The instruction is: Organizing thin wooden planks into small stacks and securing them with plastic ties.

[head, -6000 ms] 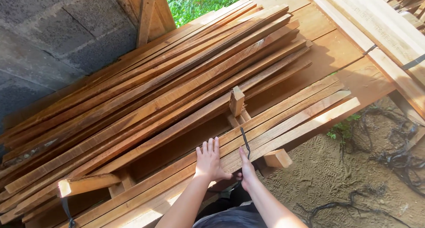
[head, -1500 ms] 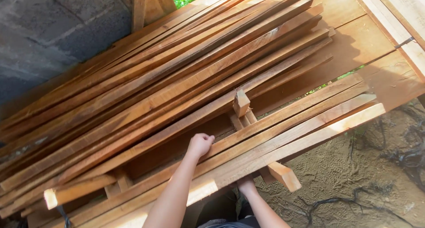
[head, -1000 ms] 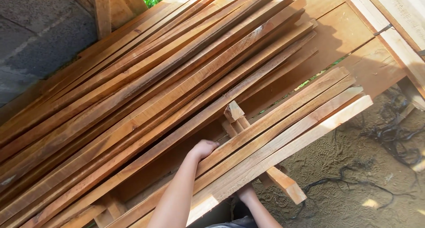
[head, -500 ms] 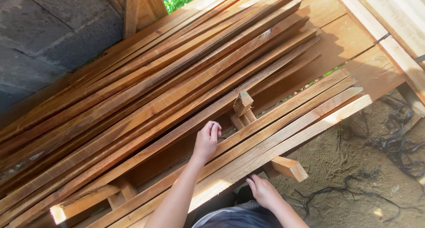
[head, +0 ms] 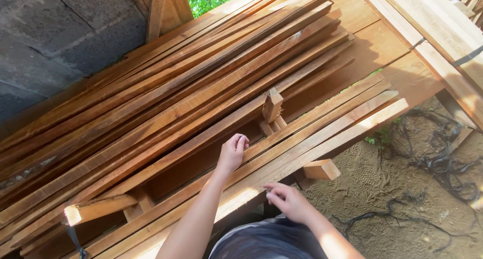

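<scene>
While hands [head: 259, 176] flank it, near slat bundle [head: 322, 133], between them

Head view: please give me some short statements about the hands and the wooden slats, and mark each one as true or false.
1. The left hand rests on the far edge of the small bundle of slats. True.
2. The right hand lies flat on top of the large pile of slats. False: it is at the near edge of the small bundle, fingers bent toward the wood.
3. A short upright wooden block stands between the large pile and the small bundle. True.
4. The ground beside the wood is covered by green grass. False: it is sandy soil with dark strap pieces on it.
5. A grey block wall stands behind the large pile. True.
</scene>
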